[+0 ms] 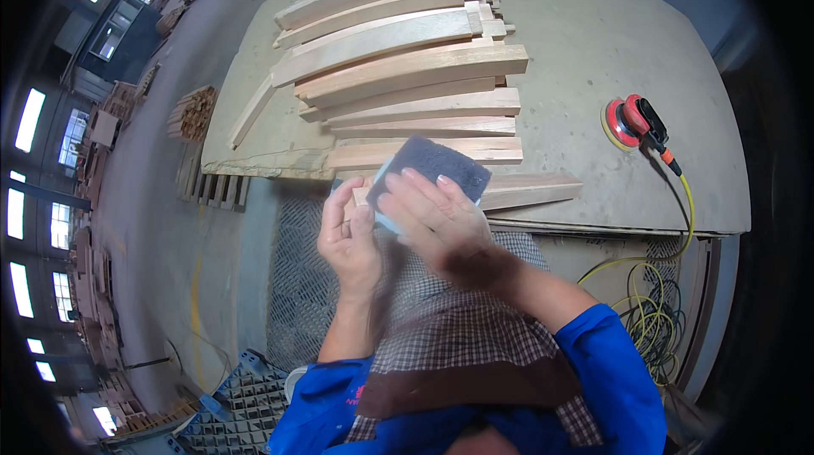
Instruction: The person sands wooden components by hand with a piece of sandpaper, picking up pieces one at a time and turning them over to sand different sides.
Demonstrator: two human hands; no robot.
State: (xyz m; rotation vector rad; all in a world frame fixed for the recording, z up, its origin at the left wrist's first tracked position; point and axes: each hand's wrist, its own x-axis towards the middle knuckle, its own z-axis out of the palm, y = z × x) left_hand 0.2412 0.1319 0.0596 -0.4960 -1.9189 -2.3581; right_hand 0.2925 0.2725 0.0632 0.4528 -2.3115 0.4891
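Note:
My left hand [350, 242] is curled around the near-left end of a pale wooden bar [537, 191]. The bar's other end reaches right, over the front edge of the worktable [572, 41]. A dark grey abrasive pad [448, 162] with a light blue layer beneath lies across the bar. My right hand [439, 219], slightly blurred, presses its fingers flat on the pad. Pad and hand hide the middle of the bar. Behind them, several similar wooden bars [413, 67] lie side by side in stacked rows on the table.
A red and black random orbital sander [626, 121] rests on the table's right side. Its yellow hose [690, 213] drops over the front edge to coils on the floor. A wooden pallet [213, 181] stands left; a blue-grey plastic pallet [238, 404] lies at lower left.

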